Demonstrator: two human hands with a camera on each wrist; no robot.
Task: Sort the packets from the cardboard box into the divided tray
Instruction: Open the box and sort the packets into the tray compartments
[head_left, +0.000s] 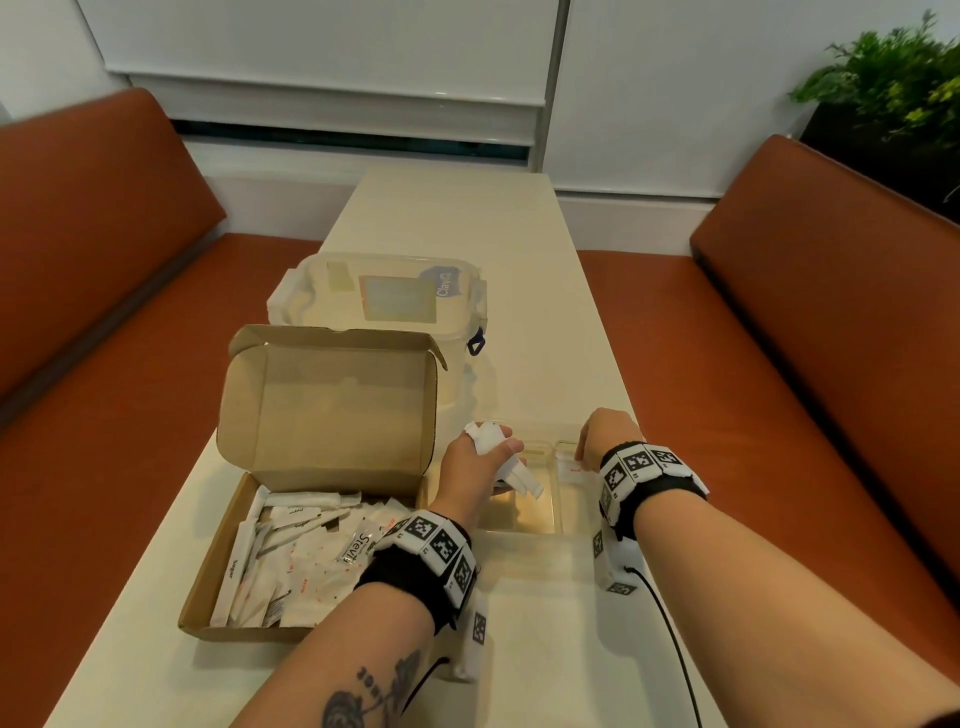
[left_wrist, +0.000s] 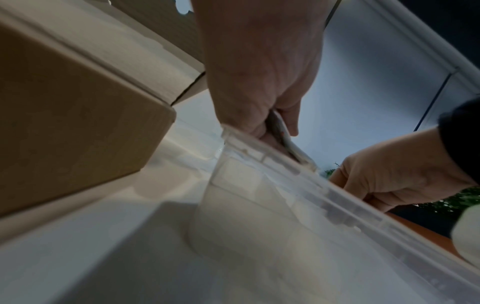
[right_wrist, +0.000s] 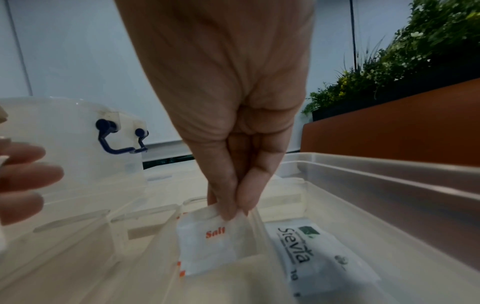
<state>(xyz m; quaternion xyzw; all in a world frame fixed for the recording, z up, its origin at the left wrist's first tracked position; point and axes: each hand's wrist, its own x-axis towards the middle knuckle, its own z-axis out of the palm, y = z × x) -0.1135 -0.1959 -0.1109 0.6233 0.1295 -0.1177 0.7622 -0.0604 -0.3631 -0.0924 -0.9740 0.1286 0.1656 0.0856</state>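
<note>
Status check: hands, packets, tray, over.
Right hand pinches white salt packet in clear divided tray. Left hand grips white packets above tray. Nothing blocking.

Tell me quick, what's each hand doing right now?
Left hand: grips a bunch of white packets above the divided tray.
Right hand: pinches a Salt packet by its top edge, inside a tray compartment.

Soft, even indoor light; wrist views blurred and dim; head view bends at edges.
</note>
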